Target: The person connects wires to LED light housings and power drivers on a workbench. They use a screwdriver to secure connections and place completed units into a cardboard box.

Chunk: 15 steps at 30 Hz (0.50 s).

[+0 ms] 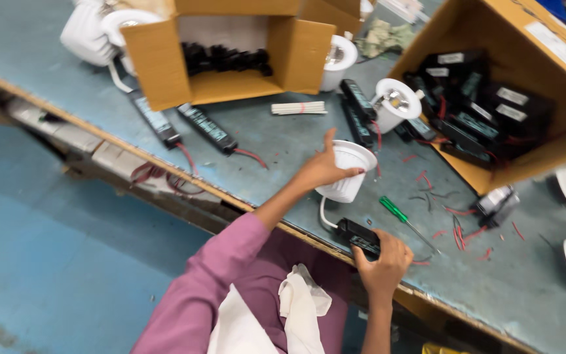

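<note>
A white cloth (302, 305) lies in the person's lap at six o'clock, over a purple sleeve (221, 275). Just above it the right hand (383, 257) is closed over one end of a black driver box (359, 236), which sits at the near edge of the counter (283, 141). At eleven o'clock from that hand, the left hand (322, 167) grips the rim of a white downlight housing (347, 172), thumb raised, fingers curled round the side. A white cable (323, 216) curves from the housing down to the driver box.

The left forearm comes up from the lap at a slant, wrist bent back; the right forearm rises nearly straight, wrist turned in over the box.

The box sits right on the counter's lip, so a slack grip could let it drop and drag the housing by the short cable. The housing is held only at its rim and could tip.

At three o'clock from the right hand lies a green-handled screwdriver (402, 217), with red wire scraps (460, 233) beyond it. At one o'clock a large cardboard box (558, 141) holds more black drivers. At twelve o'clock stands an open carton (230, 59) with dark parts inside, and loose drivers (206, 128) lie in front of it.
</note>
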### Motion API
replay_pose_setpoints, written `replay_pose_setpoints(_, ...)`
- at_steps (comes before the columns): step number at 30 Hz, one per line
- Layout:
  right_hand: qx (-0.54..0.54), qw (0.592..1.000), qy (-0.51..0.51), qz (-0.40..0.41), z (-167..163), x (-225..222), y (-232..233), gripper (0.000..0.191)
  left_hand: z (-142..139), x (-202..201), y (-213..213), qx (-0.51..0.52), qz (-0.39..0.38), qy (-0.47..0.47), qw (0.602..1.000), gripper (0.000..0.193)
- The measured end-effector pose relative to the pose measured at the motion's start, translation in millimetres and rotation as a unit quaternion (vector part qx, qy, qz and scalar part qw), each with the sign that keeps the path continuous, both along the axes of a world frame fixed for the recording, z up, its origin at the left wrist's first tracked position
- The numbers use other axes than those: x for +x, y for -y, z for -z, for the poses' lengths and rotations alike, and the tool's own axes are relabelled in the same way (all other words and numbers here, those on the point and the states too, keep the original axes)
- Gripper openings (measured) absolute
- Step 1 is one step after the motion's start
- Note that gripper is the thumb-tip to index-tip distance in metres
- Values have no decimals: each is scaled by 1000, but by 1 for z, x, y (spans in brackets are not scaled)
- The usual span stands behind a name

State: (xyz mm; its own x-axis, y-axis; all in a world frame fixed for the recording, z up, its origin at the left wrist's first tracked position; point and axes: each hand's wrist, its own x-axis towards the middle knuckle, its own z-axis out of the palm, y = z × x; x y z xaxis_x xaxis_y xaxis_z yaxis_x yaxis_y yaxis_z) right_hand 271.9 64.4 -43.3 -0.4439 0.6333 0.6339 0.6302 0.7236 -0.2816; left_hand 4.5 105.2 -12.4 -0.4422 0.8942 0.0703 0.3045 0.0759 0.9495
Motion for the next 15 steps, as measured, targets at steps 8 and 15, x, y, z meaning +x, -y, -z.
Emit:
replay_pose_setpoints(8,15,1000,5,-4,10,-2,-4,54,25,-15,25,80,-70,86,991,121)
replay_pose_setpoints(15,22,1000,18,0,14,-5,2,56,40,-16,88,276,-83,201,936,104)
